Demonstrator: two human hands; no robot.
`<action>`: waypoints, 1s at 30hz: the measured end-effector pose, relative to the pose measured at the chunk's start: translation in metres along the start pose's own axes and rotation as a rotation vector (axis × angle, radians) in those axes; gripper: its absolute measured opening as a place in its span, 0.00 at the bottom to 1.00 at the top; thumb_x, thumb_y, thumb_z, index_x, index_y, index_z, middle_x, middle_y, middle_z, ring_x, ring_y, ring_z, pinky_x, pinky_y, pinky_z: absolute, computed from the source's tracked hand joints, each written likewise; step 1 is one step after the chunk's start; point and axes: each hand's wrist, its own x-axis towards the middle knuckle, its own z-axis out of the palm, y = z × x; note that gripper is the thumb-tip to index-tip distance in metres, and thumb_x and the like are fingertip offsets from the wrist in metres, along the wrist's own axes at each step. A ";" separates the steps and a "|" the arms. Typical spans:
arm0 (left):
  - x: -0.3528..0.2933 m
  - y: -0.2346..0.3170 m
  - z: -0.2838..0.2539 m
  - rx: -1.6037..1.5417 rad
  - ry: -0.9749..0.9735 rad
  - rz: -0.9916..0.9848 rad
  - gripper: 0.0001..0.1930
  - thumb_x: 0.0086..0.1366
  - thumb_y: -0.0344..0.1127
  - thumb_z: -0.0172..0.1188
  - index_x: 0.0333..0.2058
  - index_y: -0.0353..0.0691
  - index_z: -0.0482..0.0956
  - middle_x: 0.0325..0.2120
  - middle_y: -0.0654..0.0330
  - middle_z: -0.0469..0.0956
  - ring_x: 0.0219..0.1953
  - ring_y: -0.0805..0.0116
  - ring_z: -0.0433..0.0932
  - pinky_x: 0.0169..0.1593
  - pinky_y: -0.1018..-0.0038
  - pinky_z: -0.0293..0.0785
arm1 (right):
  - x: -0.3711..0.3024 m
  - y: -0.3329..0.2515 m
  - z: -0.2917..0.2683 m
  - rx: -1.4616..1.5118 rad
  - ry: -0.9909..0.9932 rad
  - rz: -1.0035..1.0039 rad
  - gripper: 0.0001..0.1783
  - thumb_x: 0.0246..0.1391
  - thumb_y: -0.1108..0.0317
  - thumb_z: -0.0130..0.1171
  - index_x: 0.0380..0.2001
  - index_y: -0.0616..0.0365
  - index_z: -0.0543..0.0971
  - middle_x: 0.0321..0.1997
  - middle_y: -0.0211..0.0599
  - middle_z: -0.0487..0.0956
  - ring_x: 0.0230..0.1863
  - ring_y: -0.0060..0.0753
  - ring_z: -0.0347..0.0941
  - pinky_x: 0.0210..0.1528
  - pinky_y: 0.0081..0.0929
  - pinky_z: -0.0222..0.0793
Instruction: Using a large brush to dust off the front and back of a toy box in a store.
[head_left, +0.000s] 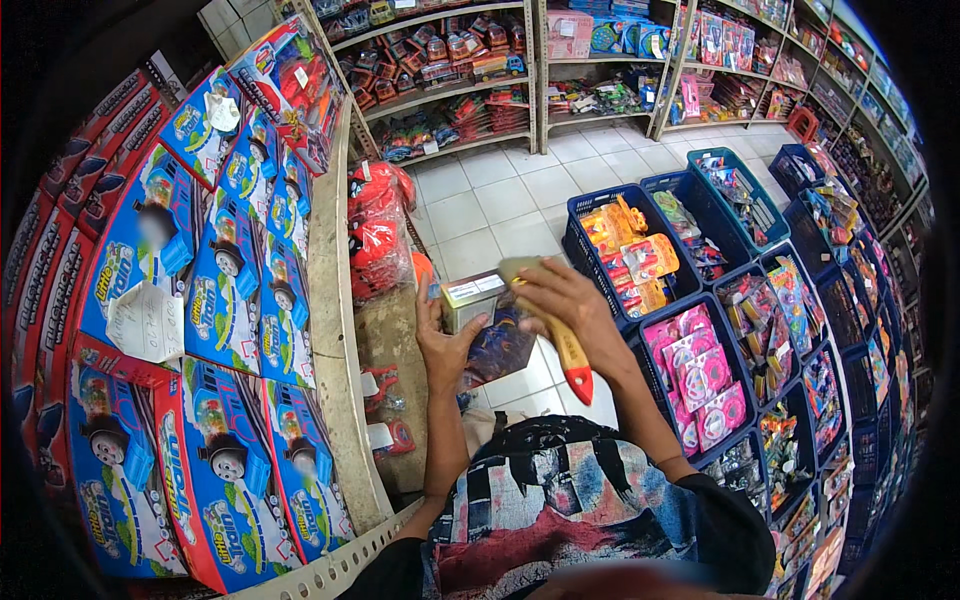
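My left hand point(446, 338) is closed round a small box point(474, 290) with a pale printed top and greenish edges, thumb on its near side. In my right hand point(568, 302) is a paintbrush point(568, 352) with a yellowish wooden handle and a red end. The handle points down toward me; its bristle end, at the box's right side, is partly hidden by the hand and blurred. Below and just behind the box shows a dark blue patterned flat package point(505, 348); I cannot tell what it rests on.
Blue toy train boxes point(225, 455) fill the shelf at my left. Red toys in clear plastic point(378, 225) stand beside its edge. Blue crates of packaged toys point(697, 372) line the right side. Stocked shelves point(450, 90) stand at the back, beyond a white tiled floor point(475, 215).
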 end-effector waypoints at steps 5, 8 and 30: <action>-0.002 0.001 0.002 0.037 -0.030 0.012 0.47 0.47 0.20 0.68 0.63 0.37 0.50 0.43 0.48 0.73 0.45 0.62 0.75 0.50 0.71 0.71 | -0.002 -0.001 0.002 -0.050 0.069 0.128 0.23 0.44 0.56 0.64 0.42 0.57 0.79 0.50 0.39 0.75 0.54 0.52 0.66 0.53 0.42 0.66; -0.003 0.002 0.010 0.021 -0.050 0.015 0.47 0.47 0.20 0.67 0.63 0.37 0.50 0.43 0.49 0.74 0.45 0.63 0.75 0.49 0.72 0.72 | 0.000 -0.015 0.008 0.033 0.039 0.074 0.25 0.44 0.54 0.64 0.44 0.56 0.78 0.52 0.38 0.75 0.56 0.52 0.65 0.55 0.42 0.64; -0.004 0.003 0.009 0.017 -0.016 -0.016 0.47 0.44 0.20 0.69 0.62 0.34 0.51 0.40 0.49 0.76 0.43 0.64 0.76 0.46 0.73 0.74 | -0.006 -0.015 0.014 0.134 0.024 0.084 0.24 0.46 0.55 0.63 0.45 0.54 0.78 0.52 0.39 0.74 0.59 0.47 0.63 0.59 0.41 0.59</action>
